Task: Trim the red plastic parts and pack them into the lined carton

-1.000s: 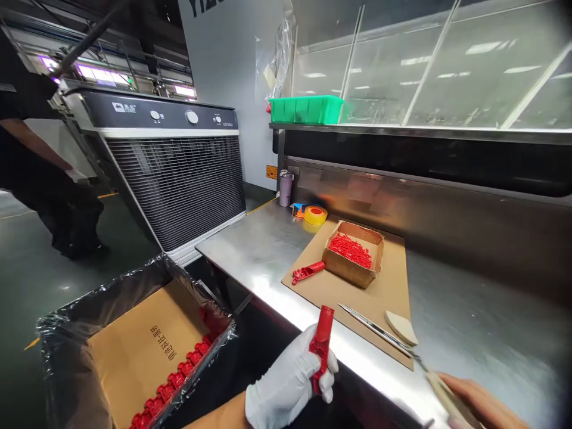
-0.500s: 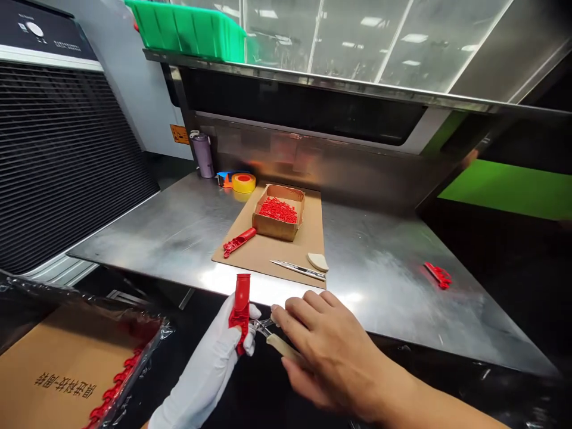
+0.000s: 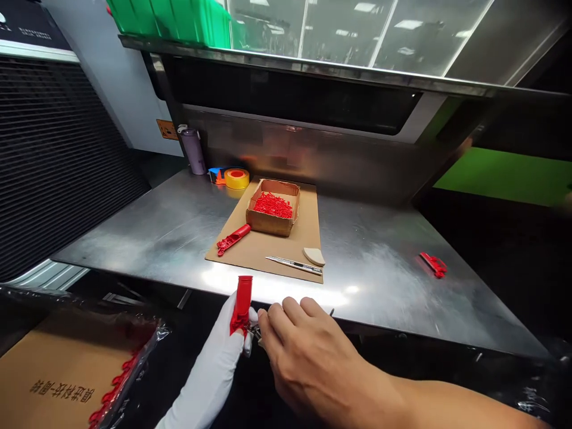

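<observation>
In a white glove, my left hand (image 3: 223, 345) grips a red plastic part (image 3: 242, 304), its tube end pointing up, just off the table's front edge. My bare right hand (image 3: 299, 345) is closed around pliers (image 3: 255, 332), whose metal jaws meet the lower part of the red piece; the handles are mostly hidden by my fingers. Beyond them, on a cardboard sheet (image 3: 263, 253), lie a similar red part (image 3: 233, 239), a slim metal knife (image 3: 294, 265) and a beige wedge (image 3: 314, 256). A cardboard box (image 3: 270, 225) there holds small red pieces (image 3: 273, 205).
On the metal table (image 3: 370, 262) another red piece (image 3: 433, 264) lies at the right. Yellow tape (image 3: 236, 179) and a purple bottle (image 3: 193, 152) stand at the back left. A plastic-lined carton (image 3: 58, 363) is at lower left; a green bin (image 3: 170, 22) sits on the shelf.
The view has shifted slightly. My right hand has rolled over and moved closer to my left hand, and the pliers' handles, visible before, are now mostly covered. The red part is still held.
</observation>
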Demonstrator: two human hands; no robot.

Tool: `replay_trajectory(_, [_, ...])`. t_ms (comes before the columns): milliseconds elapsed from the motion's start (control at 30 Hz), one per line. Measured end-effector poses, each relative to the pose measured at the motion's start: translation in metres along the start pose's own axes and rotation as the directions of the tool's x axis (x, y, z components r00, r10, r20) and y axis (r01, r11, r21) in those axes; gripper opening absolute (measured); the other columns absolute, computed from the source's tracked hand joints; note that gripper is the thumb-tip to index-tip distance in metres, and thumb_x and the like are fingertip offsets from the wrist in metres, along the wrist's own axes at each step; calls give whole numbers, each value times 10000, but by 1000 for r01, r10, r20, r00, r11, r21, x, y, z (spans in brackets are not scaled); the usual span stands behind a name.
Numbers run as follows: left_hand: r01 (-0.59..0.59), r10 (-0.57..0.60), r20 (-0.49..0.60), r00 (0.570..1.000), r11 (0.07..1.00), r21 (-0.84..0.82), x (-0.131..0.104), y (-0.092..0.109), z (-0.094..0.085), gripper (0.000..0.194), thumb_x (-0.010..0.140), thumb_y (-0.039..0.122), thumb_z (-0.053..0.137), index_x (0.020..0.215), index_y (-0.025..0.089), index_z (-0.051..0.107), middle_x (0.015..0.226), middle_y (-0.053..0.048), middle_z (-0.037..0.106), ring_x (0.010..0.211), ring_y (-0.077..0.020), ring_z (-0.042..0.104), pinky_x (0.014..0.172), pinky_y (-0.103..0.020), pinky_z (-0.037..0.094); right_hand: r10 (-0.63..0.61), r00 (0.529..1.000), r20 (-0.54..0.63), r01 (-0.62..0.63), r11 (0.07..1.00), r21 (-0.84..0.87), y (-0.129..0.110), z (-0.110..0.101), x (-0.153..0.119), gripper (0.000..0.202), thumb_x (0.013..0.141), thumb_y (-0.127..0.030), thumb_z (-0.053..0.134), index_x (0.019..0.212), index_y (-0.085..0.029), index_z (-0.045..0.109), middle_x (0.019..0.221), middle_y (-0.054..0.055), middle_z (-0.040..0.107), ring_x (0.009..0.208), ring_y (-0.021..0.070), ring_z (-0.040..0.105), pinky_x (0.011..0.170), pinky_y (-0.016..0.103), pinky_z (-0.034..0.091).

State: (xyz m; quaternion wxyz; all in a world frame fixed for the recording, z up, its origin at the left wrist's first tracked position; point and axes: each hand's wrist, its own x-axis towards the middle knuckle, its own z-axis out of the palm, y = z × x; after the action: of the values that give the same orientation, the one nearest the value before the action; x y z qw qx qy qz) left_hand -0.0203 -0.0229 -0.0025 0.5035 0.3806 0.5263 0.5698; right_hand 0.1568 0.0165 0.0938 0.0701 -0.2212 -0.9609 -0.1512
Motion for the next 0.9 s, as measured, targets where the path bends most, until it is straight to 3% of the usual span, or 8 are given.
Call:
replay_trajectory(167, [-51,54,-33,998,995,80,6,-13,2,350,882,318,681,1194,162,652,1155,-95,669,1145,-273,589,1038,-446,470,-20,999,29,20,1000,-18,-2,0,3,182,830,-195,548,968,-102,620,814,80,515,683,224,417,541,371,267])
replay_trajectory(367, [-79,85,-46,995,989,125,6,-8,-3,342,933,355,630,1209,153,611,1214,-98,623,1051,-241,630,899,-444,555,-36,998,59,39,998,-47,-5,6,4,128,783,-107,521,876,-123,607,736,67,489,633,217,424,517,360,256])
replay_trajectory(567, [-89,99,-58,993,984,153,9,-6,1,336,931,338,636,1208,151,608,1209,-100,624,1046,-236,633,886,-434,563,-40,999,34,41,999,-23,-8,16,1,136,779,-92,525,896,-129,585,746,65,506,604,209,433,485,345,242])
replay_trajectory(800, [-67,91,-110,990,977,204,5,10,-4,334,936,340,629,1207,147,605,1180,-93,633,992,-223,647,846,-410,576,17,999,-28,-17,1000,-12,-3,14,5,98,813,-187,551,885,-133,592,771,62,496,654,215,424,527,360,297])
replay_trajectory(900, [-85,97,-50,994,975,203,9,21,9,338,938,347,624,1213,151,603,1195,-94,627,1005,-229,643,854,-415,574,52,999,-8,-51,998,23,3,9,8,152,848,-283,578,872,-134,594,790,67,513,671,220,439,561,363,341])
